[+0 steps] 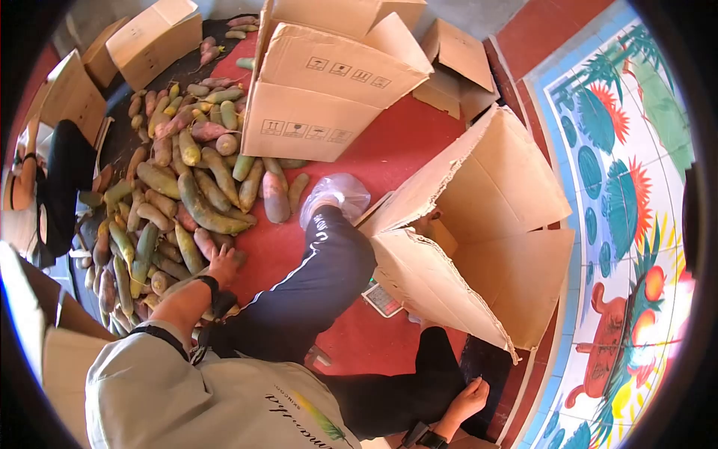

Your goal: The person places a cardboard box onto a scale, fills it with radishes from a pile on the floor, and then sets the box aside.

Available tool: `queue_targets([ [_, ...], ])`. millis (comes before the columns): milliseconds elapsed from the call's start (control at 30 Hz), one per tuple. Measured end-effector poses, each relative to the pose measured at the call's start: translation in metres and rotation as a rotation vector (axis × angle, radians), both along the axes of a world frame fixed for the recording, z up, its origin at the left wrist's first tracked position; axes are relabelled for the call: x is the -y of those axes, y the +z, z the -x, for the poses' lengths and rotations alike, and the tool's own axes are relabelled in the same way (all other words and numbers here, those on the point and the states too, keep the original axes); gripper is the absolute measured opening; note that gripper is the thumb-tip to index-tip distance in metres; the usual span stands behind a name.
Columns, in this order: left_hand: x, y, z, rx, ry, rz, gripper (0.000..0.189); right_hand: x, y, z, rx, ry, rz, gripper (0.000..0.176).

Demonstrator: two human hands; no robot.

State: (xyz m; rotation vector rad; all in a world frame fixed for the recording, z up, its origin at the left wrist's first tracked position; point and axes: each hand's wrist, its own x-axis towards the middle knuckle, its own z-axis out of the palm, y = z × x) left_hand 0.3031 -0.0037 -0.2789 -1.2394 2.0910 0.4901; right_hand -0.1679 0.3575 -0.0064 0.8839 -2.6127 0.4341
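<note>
vegetables [187,187], long and green-pink, are lying heaped on the red floor [404,150] among cardboard boxes [321,97], the left hand [223,262] resting spread-fingered on them.

The floor [404,150] is a deep red, bright with daylight all round the big torn cardboard box [508,217]. Right of that box runs a pale blue border, then a painted mural [621,194] of teal palm leaves, orange bursts and red fruit. Beyond the box stand more cardboard cartons [329,82], and far to its left lies a dark mat [187,71].
</note>
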Motion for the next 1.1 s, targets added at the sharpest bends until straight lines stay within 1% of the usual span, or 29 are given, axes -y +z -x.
queue_targets([
  [33,-0.001,0.051,0.018,0.143,-0.087,0.003,0.055,-0.001,-0.001,0.001,0.0,-0.011,0.018,0.023],
  [67,0.005,0.046,0.013,0.183,0.037,-0.099,0.052,-0.002,-0.001,0.003,0.002,0.001,0.017,0.023],
  [100,0.007,0.041,0.003,0.187,0.048,-0.102,0.052,-0.003,-0.001,0.003,0.004,-0.008,0.018,0.023],
  [167,0.007,0.045,-0.013,0.114,-0.003,0.059,0.048,-0.006,-0.003,0.004,0.017,-0.009,0.012,0.023],
  [233,0.01,0.056,-0.017,0.097,0.023,0.043,0.045,-0.01,-0.006,0.008,-0.036,-0.006,-0.025,0.023],
  [333,0.015,0.069,-0.014,0.059,0.05,0.053,0.043,-0.009,-0.004,0.007,-0.009,-0.024,-0.042,0.023],
  [367,0.016,0.067,-0.016,0.057,0.05,0.048,0.043,-0.008,-0.003,0.005,-0.011,-0.024,-0.047,0.023],
  [467,0.02,0.054,-0.033,-0.036,0.28,0.311,0.047,-0.003,-0.001,0.003,-0.011,-0.01,-0.009,0.023],
  [500,0.021,0.05,-0.04,-0.04,0.27,0.302,0.047,-0.002,-0.001,0.003,-0.011,0.014,-0.002,0.023],
  [567,0.026,0.04,-0.051,-0.085,0.406,0.356,0.055,-0.003,0.0,0.003,-0.012,0.016,-0.024,0.022],
  [633,0.031,0.036,-0.057,-0.075,0.448,0.252,0.064,0.002,0.004,-0.001,-0.003,-0.011,-0.046,0.022],
  [733,0.033,0.047,-0.049,-0.045,0.501,0.19,0.064,0.004,0.006,-0.002,0.015,-0.014,-0.02,0.023],
  [800,0.026,0.063,-0.033,0.014,0.368,0.349,0.064,0.004,0.001,0.0,0.021,-0.007,-0.015,0.023],
  [833,0.023,0.068,-0.026,0.016,0.376,0.349,0.064,0.001,-0.001,0.003,0.009,-0.003,-0.028,0.024],
  [900,0.015,0.072,-0.015,-0.152,0.173,0.308,0.061,-0.004,0.0,0.005,-0.004,0.002,-0.053,0.025],
  [933,0.007,0.064,-0.014,-0.149,0.18,0.301,0.061,-0.004,0.0,0.004,-0.007,-0.002,-0.068,0.026],
  [1000,-0.013,0.032,-0.008,-0.194,-0.182,0.339,0.059,-0.002,0.001,0.005,-0.014,0.004,-0.086,0.026],
  [1033,-0.018,0.018,-0.002,-0.197,-0.175,0.335,0.059,-0.001,0.001,0.005,-0.012,0.003,-0.09,0.026],
  [1100,-0.025,-0.003,0.007,-0.34,-0.171,0.09,0.06,-0.004,0.0,0.006,-0.01,0.005,-0.098,0.026],
])
